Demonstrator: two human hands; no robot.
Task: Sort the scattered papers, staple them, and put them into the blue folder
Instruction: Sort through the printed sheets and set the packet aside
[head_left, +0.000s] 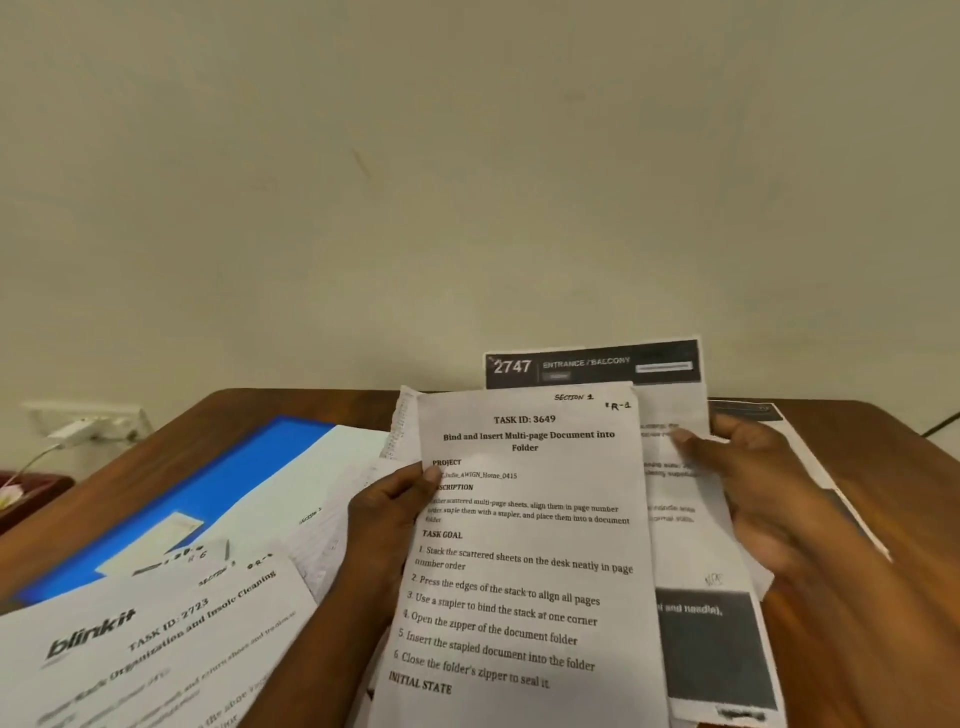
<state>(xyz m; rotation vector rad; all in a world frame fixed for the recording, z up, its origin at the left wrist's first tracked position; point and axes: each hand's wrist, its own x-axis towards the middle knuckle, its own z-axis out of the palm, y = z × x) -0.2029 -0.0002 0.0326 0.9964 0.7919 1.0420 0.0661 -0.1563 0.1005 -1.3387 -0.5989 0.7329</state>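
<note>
A white printed sheet headed "TASK ID: 3649" (524, 545) is being held up over the brown wooden desk (883, 623), in front of a second sheet with a dark "2747" header (592, 364). The left hand (384, 525) is pinching the front sheet's left edge, thumb on its face. The right hand (769, 499) is gripping the rear sheets, fingers curled around their right side. To the left, the flat blue plastic folder (208, 483) is lying on the desk, with more loose white printed pages (171, 639) partly covering it.
</note>
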